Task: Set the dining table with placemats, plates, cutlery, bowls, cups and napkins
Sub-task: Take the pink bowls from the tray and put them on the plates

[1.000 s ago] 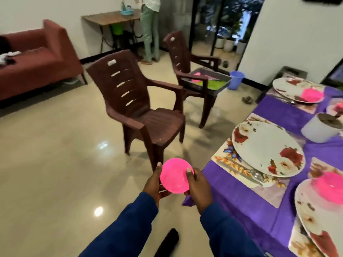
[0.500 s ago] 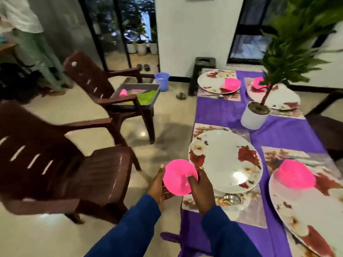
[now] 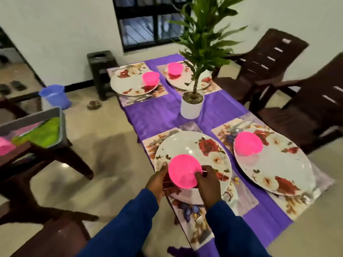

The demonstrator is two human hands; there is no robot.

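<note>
Far on the left a grey tray (image 3: 37,127) sits on a brown chair (image 3: 48,160), with green stuff and something pink inside it, and past it a blue bucket (image 3: 55,96) stands on the floor. Next comes the left hand (image 3: 156,180), in a blue sleeve (image 3: 128,225), with its fingers curled round the left edge of a pink bowl (image 3: 183,173). The bowl is turned bottom up and is over the near side of a big flower plate (image 3: 202,154); I cannot tell if it is touching the plate. The right hand (image 3: 208,184) pinches the bowl's right edge, so both hands have hold of it. The plate lies on a flower placemat (image 3: 196,219) on the purple tablecloth (image 3: 159,115), and a fork (image 3: 165,137) peeks out behind the plate. At the far end two more plates each have a pink bowl on them. In the middle of the table stands a green plant in a white pot (image 3: 191,108). To the right, another plate (image 3: 278,167) has a pink bowl (image 3: 247,143) upside down on it, and two brown chairs (image 3: 297,86) stand by the table's right side
</note>
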